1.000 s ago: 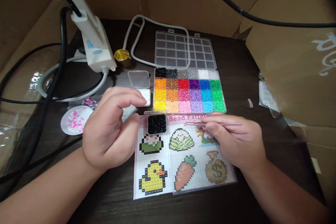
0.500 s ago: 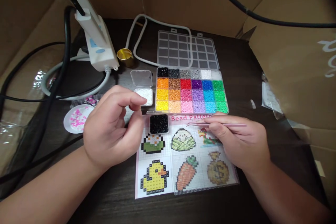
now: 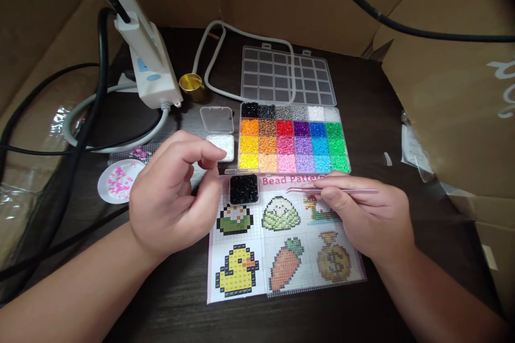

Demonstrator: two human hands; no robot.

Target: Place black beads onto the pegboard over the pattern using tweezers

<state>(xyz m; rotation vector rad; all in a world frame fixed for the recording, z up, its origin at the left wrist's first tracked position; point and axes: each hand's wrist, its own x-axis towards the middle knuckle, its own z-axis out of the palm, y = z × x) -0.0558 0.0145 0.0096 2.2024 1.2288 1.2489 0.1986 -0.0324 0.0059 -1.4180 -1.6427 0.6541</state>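
One box [image 3: 243, 202] holds black beads [image 3: 243, 189], one box [image 3: 233, 151] white, one dish [image 3: 105, 186] pink, one 24-compartment case [image 3: 294, 144] many colours, left hand [image 3: 173, 193] curled, contents unclear, right hand [image 3: 370, 214] pinching tweezers [image 3: 303, 190].

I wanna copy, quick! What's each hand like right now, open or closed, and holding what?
Left hand: half open, fingers loosely curled, nothing seen in it.
Right hand: closed, holding the pink tweezers.

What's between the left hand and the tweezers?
In the head view, black beads in a small box sit on the pattern sheet between the left hand and tweezers.
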